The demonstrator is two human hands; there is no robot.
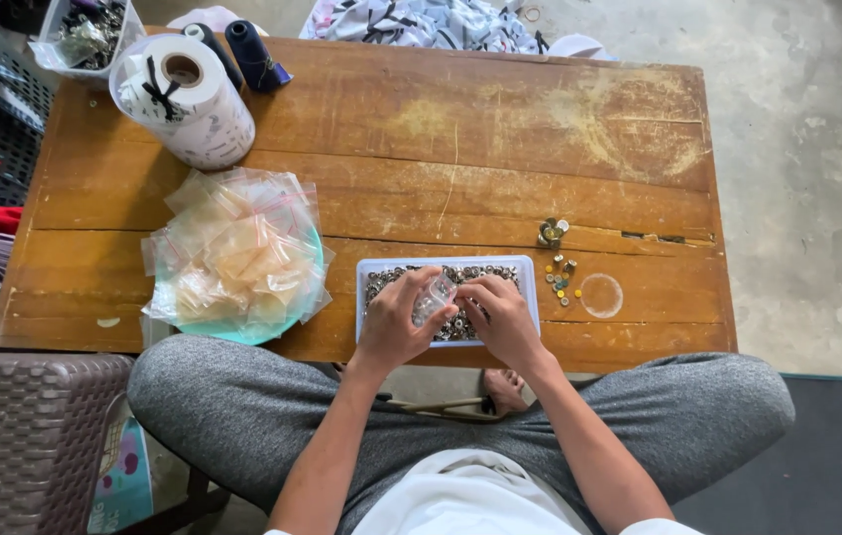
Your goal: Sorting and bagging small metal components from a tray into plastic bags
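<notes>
A small clear bag is held between the left hand and the right hand; the fingers of both are closed on its edges. The bag is kept just above the tray, a shallow pale rectangular one that is filled with small metal buttons. Both hands are placed over the tray, so a big part of its content is hidden by them.

The tray is set on the near edge of a worn wooden table. Just right of the tray, some loose buttons and a small metal piece are seen, and a clear round lid is laid a little further right. Left of the tray, a heap of empty clear bags is piled on a green plate. Far behind the tray to the left, a white roll, two dark thread cones and a box of small parts are placed at the table corner. Grey trousers are seen below the tray.
</notes>
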